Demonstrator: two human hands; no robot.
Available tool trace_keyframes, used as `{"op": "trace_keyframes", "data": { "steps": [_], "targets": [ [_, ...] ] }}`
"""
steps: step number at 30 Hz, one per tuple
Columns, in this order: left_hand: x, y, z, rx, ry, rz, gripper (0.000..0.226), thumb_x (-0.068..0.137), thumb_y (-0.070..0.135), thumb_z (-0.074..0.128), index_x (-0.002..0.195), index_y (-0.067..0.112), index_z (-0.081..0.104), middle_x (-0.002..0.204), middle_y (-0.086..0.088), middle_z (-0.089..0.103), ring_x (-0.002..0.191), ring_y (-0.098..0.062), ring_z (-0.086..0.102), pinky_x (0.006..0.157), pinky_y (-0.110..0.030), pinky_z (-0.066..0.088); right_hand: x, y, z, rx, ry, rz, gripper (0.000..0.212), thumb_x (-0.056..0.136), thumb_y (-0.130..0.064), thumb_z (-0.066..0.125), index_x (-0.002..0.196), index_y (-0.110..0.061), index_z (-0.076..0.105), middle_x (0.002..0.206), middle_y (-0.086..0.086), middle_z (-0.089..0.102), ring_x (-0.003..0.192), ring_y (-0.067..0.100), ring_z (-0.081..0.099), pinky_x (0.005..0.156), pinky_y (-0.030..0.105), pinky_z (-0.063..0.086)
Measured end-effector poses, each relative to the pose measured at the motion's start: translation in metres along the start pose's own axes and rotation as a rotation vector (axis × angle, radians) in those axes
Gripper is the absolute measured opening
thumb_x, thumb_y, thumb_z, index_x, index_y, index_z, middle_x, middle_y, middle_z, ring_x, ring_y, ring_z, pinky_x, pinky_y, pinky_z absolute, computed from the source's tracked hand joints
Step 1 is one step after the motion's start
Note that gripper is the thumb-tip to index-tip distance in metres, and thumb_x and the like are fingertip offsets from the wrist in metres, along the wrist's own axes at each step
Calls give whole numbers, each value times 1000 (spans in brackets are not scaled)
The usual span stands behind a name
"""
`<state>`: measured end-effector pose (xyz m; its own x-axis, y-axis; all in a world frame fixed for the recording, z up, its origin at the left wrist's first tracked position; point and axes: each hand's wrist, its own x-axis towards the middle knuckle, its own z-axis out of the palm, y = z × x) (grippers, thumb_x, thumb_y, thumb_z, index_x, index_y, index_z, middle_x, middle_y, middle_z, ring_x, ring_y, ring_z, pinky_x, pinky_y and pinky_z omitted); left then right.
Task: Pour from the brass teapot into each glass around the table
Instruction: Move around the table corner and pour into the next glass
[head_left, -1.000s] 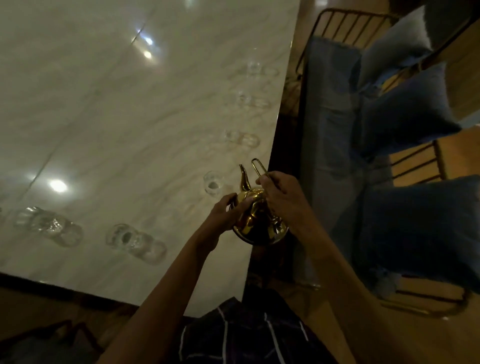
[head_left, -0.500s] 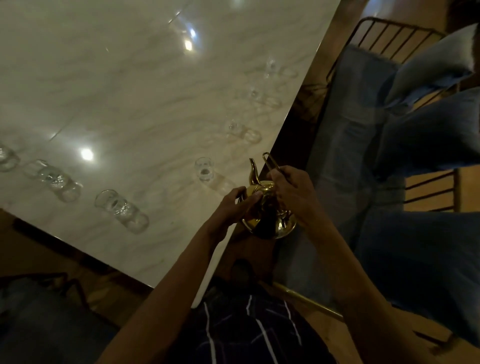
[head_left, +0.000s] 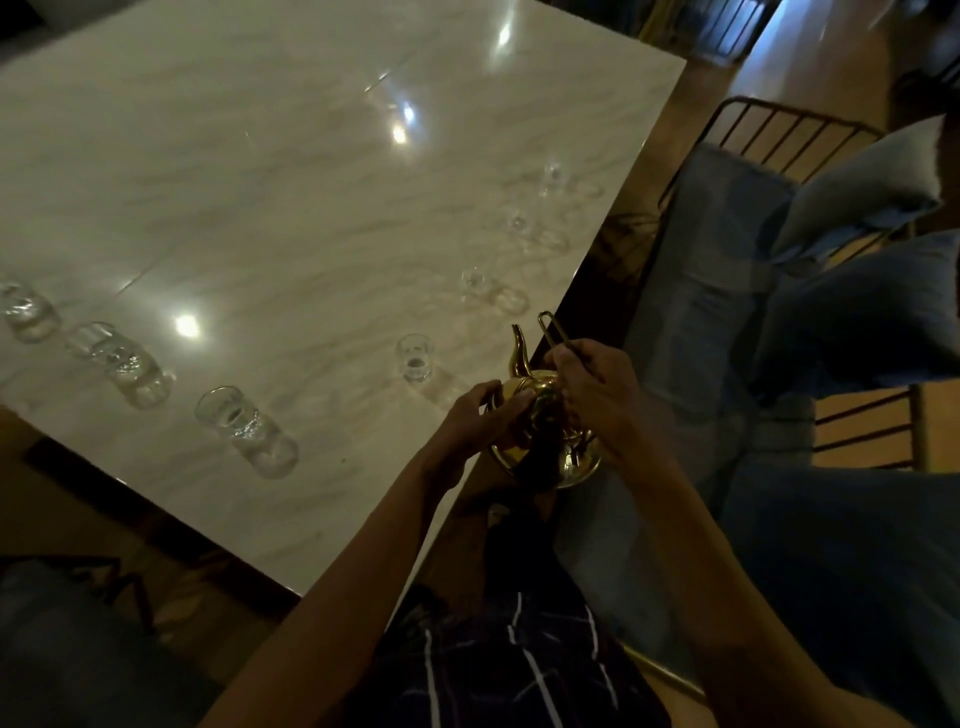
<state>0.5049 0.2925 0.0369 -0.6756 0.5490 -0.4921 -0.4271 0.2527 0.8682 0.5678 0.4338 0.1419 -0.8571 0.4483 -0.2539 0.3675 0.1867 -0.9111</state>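
A brass teapot (head_left: 540, 431) is held over the right edge of the white marble table (head_left: 291, 218), its spout pointing away from me. My right hand (head_left: 597, 395) grips the thin wire handle. My left hand (head_left: 480, 415) rests on the teapot's lid and shoulder, fingers curled against it. The nearest small glass (head_left: 414, 358) stands upright just left of the spout. More clear glasses (head_left: 475, 283) line the right edge, and three glasses (head_left: 244, 426) run along the near edge on the left.
A metal-framed bench with a blue cushion (head_left: 691, 322) and blue pillows (head_left: 862, 312) stands close along the table's right side. A dark chair (head_left: 67, 639) sits at the lower left. My checked shorts (head_left: 509, 660) show at the bottom.
The camera view has swung left and widened over the table, bringing more of the near-edge glasses in. Teapot and both hands keep the same grip near the table's right edge.
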Motion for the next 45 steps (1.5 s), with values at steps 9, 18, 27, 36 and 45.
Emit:
{"op": "trace_keyframes", "data": {
  "steps": [9,18,27,36,45],
  "targets": [
    [87,34,4,-114,98,-11,47,92,49,75,130,27,58,120,7,64,106,-16,72,81,-28,60,117,-7,-23,-103,-115,-23,21,104,-24,49,107,-13,67,88,-2,63,75,5,61,64,20,45],
    [193,69,14,-215,231,-85,94,77,65,78,154,20,47,146,-2,55,119,-20,64,84,-33,58,252,-16,-47,-226,-270,-36,25,103,-26,50,110,-10,67,98,4,67,84,12,64,64,19,46],
    [248,90,26,-392,291,-156,50,92,55,72,133,27,63,125,1,71,114,-18,66,89,-40,55,339,-32,-44,-369,-402,-121,23,101,-23,53,99,-13,74,82,-12,63,76,1,59,66,20,42],
    [269,90,25,-490,292,-277,46,95,51,70,128,19,66,117,0,71,110,-22,64,108,-57,48,369,-33,-30,-457,-474,-109,26,98,-21,55,94,-5,75,70,-4,63,71,14,61,70,33,49],
    [267,89,25,-508,293,-320,55,94,54,69,135,17,64,113,1,69,105,-20,62,108,-57,48,376,-32,-22,-481,-478,-108,24,97,-20,56,95,-7,76,70,0,64,66,10,59,68,31,47]
  ]
}}
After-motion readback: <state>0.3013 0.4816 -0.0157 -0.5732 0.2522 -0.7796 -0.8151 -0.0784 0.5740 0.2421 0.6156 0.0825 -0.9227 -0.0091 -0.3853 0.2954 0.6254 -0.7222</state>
